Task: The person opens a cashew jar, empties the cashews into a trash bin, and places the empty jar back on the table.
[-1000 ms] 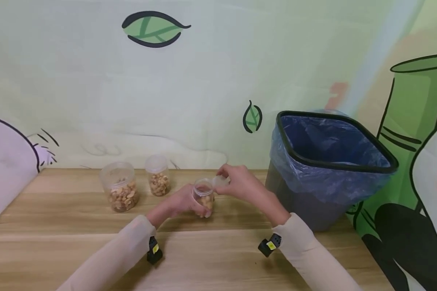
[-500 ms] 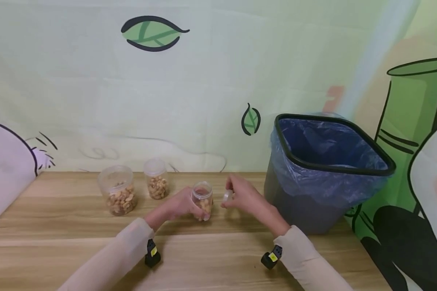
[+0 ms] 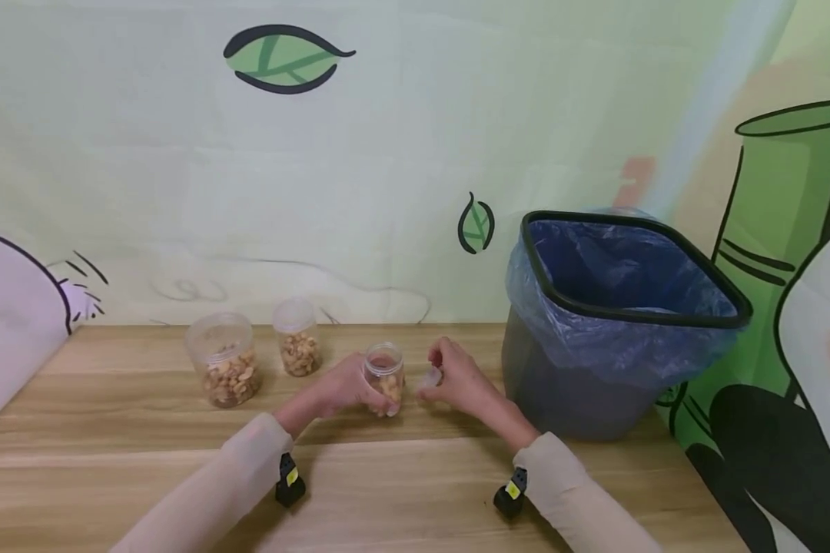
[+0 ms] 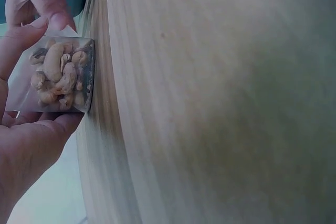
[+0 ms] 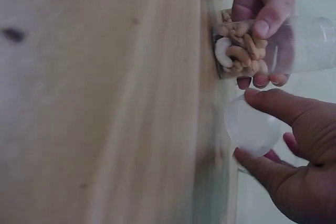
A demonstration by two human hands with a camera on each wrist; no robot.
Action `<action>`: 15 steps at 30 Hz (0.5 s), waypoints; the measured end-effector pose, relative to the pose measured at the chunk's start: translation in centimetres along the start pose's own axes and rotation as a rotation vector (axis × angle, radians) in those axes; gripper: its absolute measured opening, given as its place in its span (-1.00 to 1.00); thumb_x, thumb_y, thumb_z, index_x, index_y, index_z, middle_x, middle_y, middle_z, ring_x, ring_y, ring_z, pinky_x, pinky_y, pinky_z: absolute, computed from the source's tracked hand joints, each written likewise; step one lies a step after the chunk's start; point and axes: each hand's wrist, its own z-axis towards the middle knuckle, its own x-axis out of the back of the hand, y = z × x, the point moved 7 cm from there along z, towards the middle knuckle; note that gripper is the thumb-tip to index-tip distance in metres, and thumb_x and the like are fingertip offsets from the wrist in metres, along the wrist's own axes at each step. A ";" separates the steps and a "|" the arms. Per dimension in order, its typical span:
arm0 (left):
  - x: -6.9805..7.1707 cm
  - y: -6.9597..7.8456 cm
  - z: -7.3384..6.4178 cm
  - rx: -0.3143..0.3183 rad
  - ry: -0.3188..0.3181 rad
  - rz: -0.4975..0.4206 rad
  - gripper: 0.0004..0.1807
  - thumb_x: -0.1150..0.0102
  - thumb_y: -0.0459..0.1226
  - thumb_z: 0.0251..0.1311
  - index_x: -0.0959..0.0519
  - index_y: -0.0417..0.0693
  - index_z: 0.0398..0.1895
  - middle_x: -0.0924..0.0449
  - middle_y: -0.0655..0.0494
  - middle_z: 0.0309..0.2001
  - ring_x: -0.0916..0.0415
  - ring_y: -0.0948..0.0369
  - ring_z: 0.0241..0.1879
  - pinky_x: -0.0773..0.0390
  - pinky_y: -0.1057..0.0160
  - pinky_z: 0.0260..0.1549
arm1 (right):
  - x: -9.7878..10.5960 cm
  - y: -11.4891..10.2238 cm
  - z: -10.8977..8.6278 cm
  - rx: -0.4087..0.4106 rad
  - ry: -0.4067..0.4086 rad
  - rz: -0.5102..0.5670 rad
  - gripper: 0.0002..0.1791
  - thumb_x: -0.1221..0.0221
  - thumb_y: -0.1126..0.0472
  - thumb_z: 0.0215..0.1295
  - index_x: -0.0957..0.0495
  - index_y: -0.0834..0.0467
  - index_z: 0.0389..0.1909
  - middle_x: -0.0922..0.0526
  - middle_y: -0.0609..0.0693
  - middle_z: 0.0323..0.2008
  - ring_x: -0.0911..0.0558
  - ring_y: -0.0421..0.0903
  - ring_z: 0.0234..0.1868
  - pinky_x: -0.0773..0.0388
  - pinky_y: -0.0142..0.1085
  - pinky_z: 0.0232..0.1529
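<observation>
A small clear jar [image 3: 386, 370], part filled with cashews, stands upright on the wooden table with its mouth uncovered. My left hand [image 3: 346, 386] grips it around the side, the thumb in front and the other fingers behind. Just to the right, my right hand [image 3: 465, 382] pinches a round translucent lid [image 5: 254, 127] by its edge, between the thumb and fingers. In the head view that lid is low beside the jar, apart from its rim. The left wrist view shows the cashews [image 4: 60, 74] through the jar's wall.
Behind and left of my left hand stand two more nut jars, a wide one [image 3: 227, 372] and a narrow one [image 3: 297, 342]. At the right a grey bin [image 3: 567, 384] with a blue liner stands close to my right hand. A printed backdrop [image 3: 387, 192] rises behind the table [image 3: 387, 491].
My right hand has moved the lid from beside the jar's mouth to the right and downward, turning it on the way. The left hand keeps its hold on the jar.
</observation>
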 end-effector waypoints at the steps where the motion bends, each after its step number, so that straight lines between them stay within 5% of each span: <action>1: 0.0 0.0 0.0 -0.001 0.001 0.001 -0.51 -0.52 -0.52 -0.13 -0.62 -0.33 -0.03 -0.73 -0.15 -0.17 -0.67 0.13 -0.25 -0.63 0.21 -0.16 | -0.1 0.2 -0.1 -0.018 -0.005 0.002 -0.43 -0.58 0.24 -0.02 -0.45 0.25 -0.07 -0.51 0.09 -0.17 -0.51 -0.02 -0.13 -0.53 -0.14 -0.07; 15: 0.3 0.0 0.2 0.000 0.004 0.030 -0.50 -0.56 -0.47 -0.14 -0.64 -0.28 -0.03 -0.74 -0.12 -0.15 -0.66 0.15 -0.22 -0.60 0.23 -0.11 | -1.2 0.9 0.0 -0.045 -0.117 -0.128 -0.44 -0.55 0.26 0.03 -0.61 0.27 0.08 -0.58 0.16 0.03 -0.58 0.09 0.08 -0.52 -0.02 0.17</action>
